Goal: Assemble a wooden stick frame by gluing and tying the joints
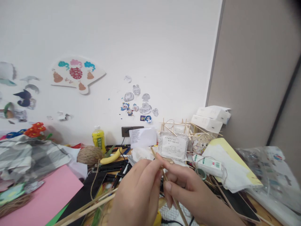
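One thin stick (180,210), two hands on the case, up over the middle of the tabletop (261,205)!
Right hand (188,188) pinches the stick between thumb and fingers, forearm slanting in from the near right; left hand (138,191) curls close, back up, thumb hidden, so its grip I can't tell. Crowded together, probably to steady something so slender, its tip towards the far edge, where a twine ball (89,155) sits.

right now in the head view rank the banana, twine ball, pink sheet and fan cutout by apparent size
1. Pink sheet, partly covered
2. Fan cutout
3. Twine ball
4. Banana
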`<state>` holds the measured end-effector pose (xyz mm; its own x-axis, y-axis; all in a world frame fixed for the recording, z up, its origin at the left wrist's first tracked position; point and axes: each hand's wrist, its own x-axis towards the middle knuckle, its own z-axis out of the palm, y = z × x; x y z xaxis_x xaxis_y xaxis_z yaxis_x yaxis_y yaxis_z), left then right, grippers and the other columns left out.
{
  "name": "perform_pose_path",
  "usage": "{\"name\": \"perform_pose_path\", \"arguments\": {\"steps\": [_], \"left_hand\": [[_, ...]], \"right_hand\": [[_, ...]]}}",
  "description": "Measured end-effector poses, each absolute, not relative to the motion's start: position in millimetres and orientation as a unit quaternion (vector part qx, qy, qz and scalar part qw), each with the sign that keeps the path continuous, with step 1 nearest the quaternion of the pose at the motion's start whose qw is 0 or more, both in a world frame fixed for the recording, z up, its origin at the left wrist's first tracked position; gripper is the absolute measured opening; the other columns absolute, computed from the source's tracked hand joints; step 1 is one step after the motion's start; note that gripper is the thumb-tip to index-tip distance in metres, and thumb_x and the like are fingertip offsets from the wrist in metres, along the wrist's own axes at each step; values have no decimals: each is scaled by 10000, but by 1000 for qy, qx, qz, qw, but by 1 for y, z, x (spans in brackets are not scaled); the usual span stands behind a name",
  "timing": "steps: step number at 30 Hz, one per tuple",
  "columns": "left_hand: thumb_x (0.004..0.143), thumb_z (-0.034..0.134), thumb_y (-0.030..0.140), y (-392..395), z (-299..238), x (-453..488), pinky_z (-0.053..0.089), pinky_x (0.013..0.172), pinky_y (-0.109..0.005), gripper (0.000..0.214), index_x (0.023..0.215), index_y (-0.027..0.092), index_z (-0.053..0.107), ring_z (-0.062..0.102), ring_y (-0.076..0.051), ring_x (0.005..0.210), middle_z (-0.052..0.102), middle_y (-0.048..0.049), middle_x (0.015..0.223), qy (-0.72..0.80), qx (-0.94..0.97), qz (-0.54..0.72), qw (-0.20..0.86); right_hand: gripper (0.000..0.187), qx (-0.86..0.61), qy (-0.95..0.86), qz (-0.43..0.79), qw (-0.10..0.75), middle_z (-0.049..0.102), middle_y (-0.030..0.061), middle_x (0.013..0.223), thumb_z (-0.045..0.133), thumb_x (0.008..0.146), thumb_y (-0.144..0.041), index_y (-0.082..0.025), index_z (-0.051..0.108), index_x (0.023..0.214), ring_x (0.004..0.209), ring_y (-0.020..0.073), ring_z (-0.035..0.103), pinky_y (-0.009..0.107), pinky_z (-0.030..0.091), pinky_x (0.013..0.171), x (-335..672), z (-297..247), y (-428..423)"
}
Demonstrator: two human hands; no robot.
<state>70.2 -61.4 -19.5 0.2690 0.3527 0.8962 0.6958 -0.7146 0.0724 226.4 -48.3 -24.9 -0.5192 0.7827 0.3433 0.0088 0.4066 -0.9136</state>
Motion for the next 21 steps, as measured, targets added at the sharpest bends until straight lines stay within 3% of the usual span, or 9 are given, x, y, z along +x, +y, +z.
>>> {"name": "perform_pose_path", "arguments": {"steps": [21], "left_hand": [[859, 418, 79, -62, -21, 69, 471, 607, -217, 237, 1042, 207, 500, 575, -123, 675, 580, -4, 749, -342, -785, -490, 163]], "right_hand": [[517, -259, -737, 473, 407, 519, -55, 590, 489, 869, -198, -291, 380, 1366, 528, 88, 475, 240, 408, 557, 228, -26, -50]]}}
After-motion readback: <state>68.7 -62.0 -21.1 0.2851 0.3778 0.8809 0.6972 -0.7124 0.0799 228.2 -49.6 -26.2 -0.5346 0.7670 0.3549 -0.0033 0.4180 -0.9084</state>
